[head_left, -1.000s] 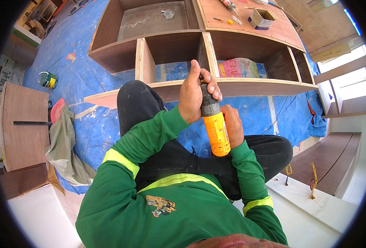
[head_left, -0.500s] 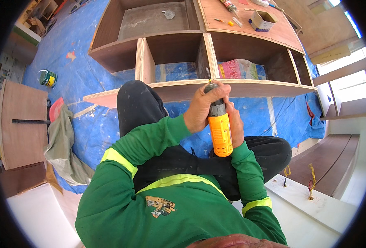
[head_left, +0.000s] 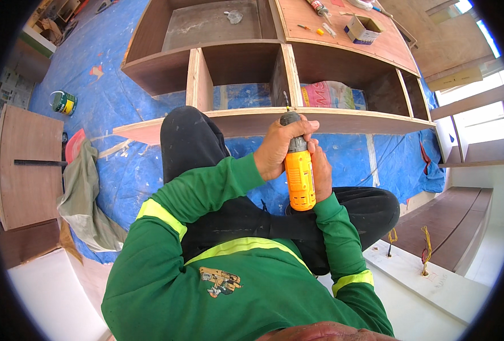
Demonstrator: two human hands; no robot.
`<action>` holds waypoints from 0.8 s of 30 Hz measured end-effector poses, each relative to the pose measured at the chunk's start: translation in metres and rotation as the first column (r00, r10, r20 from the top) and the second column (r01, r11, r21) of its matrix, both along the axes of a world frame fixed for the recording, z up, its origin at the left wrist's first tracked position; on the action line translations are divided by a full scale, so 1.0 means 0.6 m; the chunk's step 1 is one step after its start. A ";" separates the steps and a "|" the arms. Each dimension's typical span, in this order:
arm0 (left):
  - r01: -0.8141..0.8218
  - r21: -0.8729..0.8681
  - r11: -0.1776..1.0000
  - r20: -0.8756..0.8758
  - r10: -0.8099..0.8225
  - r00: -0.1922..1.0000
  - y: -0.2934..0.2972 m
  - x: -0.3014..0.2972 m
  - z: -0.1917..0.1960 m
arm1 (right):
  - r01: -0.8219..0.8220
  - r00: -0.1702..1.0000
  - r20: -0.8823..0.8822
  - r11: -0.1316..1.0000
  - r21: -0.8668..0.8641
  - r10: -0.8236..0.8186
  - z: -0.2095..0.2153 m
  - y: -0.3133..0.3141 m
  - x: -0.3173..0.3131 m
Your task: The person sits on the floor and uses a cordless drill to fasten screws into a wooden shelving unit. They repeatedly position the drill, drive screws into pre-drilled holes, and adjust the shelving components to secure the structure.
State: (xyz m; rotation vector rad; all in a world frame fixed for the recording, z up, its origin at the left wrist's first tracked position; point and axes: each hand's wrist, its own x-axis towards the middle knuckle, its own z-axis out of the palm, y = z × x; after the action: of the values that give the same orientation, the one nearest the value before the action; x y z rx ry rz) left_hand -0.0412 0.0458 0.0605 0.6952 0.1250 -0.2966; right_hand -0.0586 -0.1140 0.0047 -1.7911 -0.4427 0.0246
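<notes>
— Where are the hands?

— Both are on one orange cordless drill (head_left: 299, 177). The left hand (head_left: 278, 149) is wrapped around its dark front end near the chuck; the right hand (head_left: 321, 171) grips the body from the other side, fingers closed. The drill stands nearly upright in front of the person's chest, bit pointing away.

— Why held that way?

— It looks like a steadying grip — one hand guides the nose while the other carries the weight. The bit (head_left: 286, 102) sits right at the pale front edge of a wooden shelf unit (head_left: 246, 116) lying on its back, just beside an upright divider (head_left: 292, 77). Whether the tip touches the wood cannot be told.

— And the posture?

— The person sits with knees bent up against the unit, which brings the edge within easy reach.

— What else is around, counted?

— One small open cardboard box (head_left: 361, 29) and one sealant tube (head_left: 320, 8) rest on the unit's side panel, close at hand. One blue tarp (head_left: 115, 85) covers the floor, probably to protect it. One green can (head_left: 63, 103) stands well off to the left, near one grey cloth (head_left: 87, 199).
</notes>
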 end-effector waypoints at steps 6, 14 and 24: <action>0.010 0.010 1.000 -0.016 -0.010 1.000 0.001 0.002 0.002 | 0.092 0.948 0.317 0.939 -0.331 0.019 0.021 -0.007 -0.001; 0.018 -0.031 0.999 -0.058 -0.020 0.998 -0.001 0.005 0.004 | 0.019 0.998 0.062 0.980 -0.197 -0.007 0.019 -0.006 -0.002; 0.069 0.002 0.998 -0.069 -0.068 0.995 -0.004 0.011 0.016 | 0.045 0.919 0.383 0.939 -0.342 0.096 0.017 -0.037 0.012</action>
State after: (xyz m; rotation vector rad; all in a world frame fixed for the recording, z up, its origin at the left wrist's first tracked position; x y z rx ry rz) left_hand -0.0344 0.0432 0.0702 0.6948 0.1677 -0.3862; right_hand -0.0513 -0.1361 0.0148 -2.1440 -0.7916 -0.2618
